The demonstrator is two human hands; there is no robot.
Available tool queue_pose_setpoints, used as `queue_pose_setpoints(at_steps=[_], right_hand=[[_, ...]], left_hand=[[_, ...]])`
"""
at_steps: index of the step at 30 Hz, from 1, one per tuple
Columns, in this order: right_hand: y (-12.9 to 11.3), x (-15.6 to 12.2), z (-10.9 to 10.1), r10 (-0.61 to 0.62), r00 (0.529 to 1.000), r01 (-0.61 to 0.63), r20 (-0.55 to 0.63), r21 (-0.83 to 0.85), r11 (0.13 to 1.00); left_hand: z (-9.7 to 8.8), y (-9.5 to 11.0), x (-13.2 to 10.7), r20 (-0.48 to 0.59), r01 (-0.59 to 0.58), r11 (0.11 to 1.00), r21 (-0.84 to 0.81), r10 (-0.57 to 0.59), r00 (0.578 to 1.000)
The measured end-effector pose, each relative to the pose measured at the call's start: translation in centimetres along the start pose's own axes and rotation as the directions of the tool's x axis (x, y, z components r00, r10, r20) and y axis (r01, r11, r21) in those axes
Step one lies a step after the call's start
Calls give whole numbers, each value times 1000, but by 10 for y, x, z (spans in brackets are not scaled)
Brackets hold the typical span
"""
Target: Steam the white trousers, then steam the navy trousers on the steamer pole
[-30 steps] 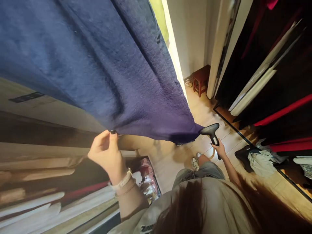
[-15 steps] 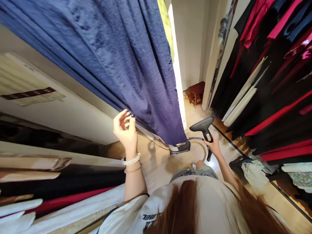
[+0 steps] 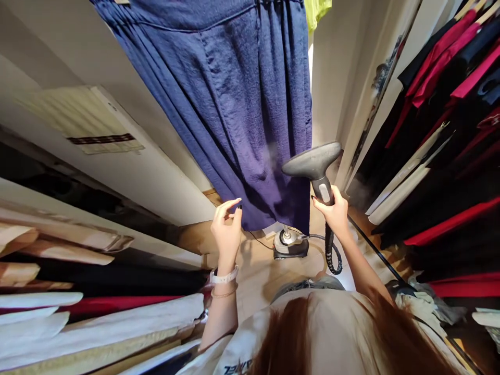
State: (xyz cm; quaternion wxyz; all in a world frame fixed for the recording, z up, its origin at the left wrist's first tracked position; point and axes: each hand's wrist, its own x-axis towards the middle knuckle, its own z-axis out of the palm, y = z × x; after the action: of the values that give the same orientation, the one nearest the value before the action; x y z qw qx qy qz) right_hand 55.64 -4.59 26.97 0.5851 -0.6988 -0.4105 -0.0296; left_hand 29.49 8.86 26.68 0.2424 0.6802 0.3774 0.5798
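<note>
A dark blue garment [image 3: 234, 104] with a gathered waistband, a skirt or wide trousers, hangs in front of me. My right hand [image 3: 334, 211] is wrapped round the handle of a grey garment steamer head [image 3: 314, 160]. The head is at the garment's lower right side; I cannot tell if it touches the cloth. Faint steam shows beside it. Near the lower left edge of the cloth is my left hand [image 3: 226, 226], its fingers partly bent and apart, with nothing visible in them. Below the hem stands the steamer base [image 3: 289, 247], joined to the head by a ribbed hose [image 3: 333, 255].
Black, red and pink clothes [image 3: 433, 83] hang close on my right. To the left are a pale wall ledge with a cream cloth [image 3: 105, 140] and several hanging garments [image 3: 128, 317]. A yellow-green garment [image 3: 315, 13] shows behind the blue one. A dark rail [image 3: 375, 250] runs low on the right.
My right hand has raised the steamer head up and left to the garment. My left hand has moved towards the hem. The view has tilted up, showing the waistband.
</note>
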Motion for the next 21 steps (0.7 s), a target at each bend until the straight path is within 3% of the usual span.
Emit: queue_pose_setpoints(at_steps=[4,8,12,17,21], right_hand=[[-11,10,16,12,994,-16,-109,-40,999],[14,-6,27,119,989,-126,-88,-82,989],[31,-16,25,185,982,-187,-36,-69,980],[1,25,15,79,994,-79,-81,-8,997],[-32,75,13,39,999,-32,-30,213,976]], left_hand=[[16,3,-11,118,18,997,-76,-9,993],[21,-1,-21,211,45,990,-133,-16,977],[14,-21,-27,207,126,983,-131,-97,973],[10,-46,-35,152,234,959,-162,-210,966],[13,-55,-47,214,274,947,-165,-237,948]])
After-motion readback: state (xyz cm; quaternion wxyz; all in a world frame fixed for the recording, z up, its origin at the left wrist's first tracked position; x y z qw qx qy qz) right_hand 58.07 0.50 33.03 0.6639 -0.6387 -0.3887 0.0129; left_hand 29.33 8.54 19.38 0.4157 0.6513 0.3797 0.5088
